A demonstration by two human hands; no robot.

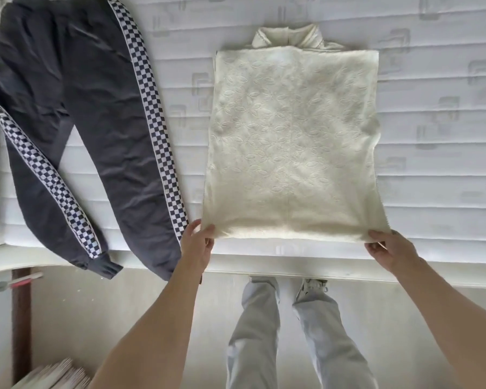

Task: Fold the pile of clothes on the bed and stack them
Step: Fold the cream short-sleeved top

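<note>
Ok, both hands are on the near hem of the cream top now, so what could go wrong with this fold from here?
1. The left hand and right hand pinch only the hem corners of the cream collared top; the middle could sag and crease as it lifts.
2. The side edges already look tucked under; a quick lift might pull them loose.
3. The hem lies near the mattress edge, so a slipped grip could drop fabric over it.

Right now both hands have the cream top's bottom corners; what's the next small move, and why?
Probably lift the hem and carry it up toward the collar. The left hand and right hand pinch the cream top, which lies flat and narrowed on the mattress.
</note>
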